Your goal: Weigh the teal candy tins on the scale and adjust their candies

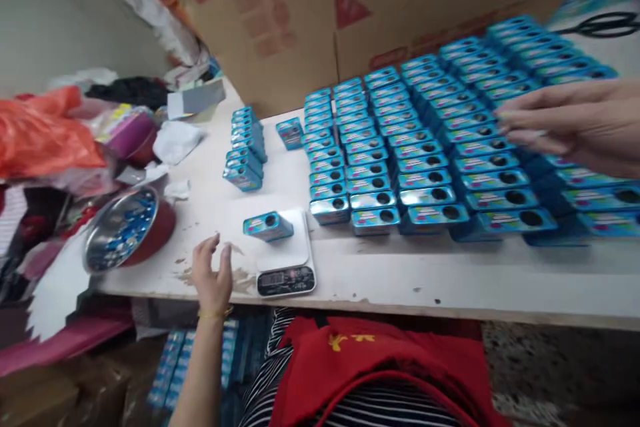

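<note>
My left hand [213,277] rests on the white table [400,273] near its front edge, fingers apart and holding nothing. Just right of it stands a small white scale [285,260] with one blue tin [268,226] lying on its platform. My right hand [580,123] hovers at the right over several rows of blue tins [425,147], fingers loosely spread, nothing visibly held. A short line of blue tins [245,147] stands apart to the left of the rows, with a single tin [291,132] beside it.
A metal bowl [125,227] with small blue pieces sits at the table's left corner. Orange plastic [45,133] and cloth clutter lie further left. A cardboard box [350,13] stands behind the tins. Scissors [605,25] lie at far right. Blue packs [170,367] are stacked under the table.
</note>
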`<state>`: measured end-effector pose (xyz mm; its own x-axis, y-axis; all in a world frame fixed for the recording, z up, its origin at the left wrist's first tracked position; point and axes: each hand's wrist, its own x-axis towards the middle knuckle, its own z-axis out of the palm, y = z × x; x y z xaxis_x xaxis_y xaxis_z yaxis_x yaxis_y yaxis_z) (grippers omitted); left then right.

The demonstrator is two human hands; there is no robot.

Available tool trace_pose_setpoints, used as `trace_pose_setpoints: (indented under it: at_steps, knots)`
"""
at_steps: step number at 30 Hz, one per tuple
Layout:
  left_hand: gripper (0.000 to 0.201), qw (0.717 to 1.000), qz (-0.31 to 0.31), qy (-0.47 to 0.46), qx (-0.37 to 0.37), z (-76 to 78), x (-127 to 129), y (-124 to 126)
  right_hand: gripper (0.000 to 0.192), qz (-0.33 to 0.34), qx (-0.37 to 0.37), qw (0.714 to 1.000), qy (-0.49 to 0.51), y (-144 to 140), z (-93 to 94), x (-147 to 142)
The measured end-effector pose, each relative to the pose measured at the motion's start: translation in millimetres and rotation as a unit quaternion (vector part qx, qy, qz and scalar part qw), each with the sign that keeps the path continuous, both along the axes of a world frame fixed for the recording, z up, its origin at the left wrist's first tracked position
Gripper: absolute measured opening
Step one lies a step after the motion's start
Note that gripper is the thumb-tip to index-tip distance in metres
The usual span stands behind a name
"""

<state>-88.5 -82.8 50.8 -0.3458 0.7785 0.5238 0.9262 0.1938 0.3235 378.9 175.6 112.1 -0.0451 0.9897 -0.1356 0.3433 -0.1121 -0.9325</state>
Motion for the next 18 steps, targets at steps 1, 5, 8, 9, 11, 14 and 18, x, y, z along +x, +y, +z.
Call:
trace_pose_setpoints:
  at_steps: [1,5,8,9,11,14,18]
  knots:
    - [0.033,1.000,0.010,-0.015,-0.003,-14.4,-6,-5,0.015,0.058,-0.056,0.996,0.047,-13,6.1,-36]
    - [0.036,0.998,0.010,-0.057,-0.032,-73.7,-19,-14,0.014,0.269,-0.117,0.953,0.071,-63,25.3,-172]
    - [0.038,0.996,0.010,-0.080,-0.043,-98.7,-23,-22,0.017,0.347,-0.127,0.927,0.058,-81,24.3,-238]
    - [0.038,0.995,0.011,-0.086,-0.043,-102.6,-25,-24,0.019,0.365,-0.121,0.922,0.041,-84,22.8,-252]
    - [0.038,0.994,0.012,-0.099,-0.036,-105.8,-27,-26,0.022,0.387,-0.097,0.917,-0.014,-88,20.4,-274]
    - [0.038,0.994,0.006,-0.107,-0.021,-106.4,-30,-27,0.017,0.410,-0.038,0.904,-0.112,-93,19.5,-294]
    - [0.036,0.995,0.000,-0.101,-0.006,-109.4,-33,-27,0.008,0.442,0.026,0.864,-0.239,-99,18.4,-309]
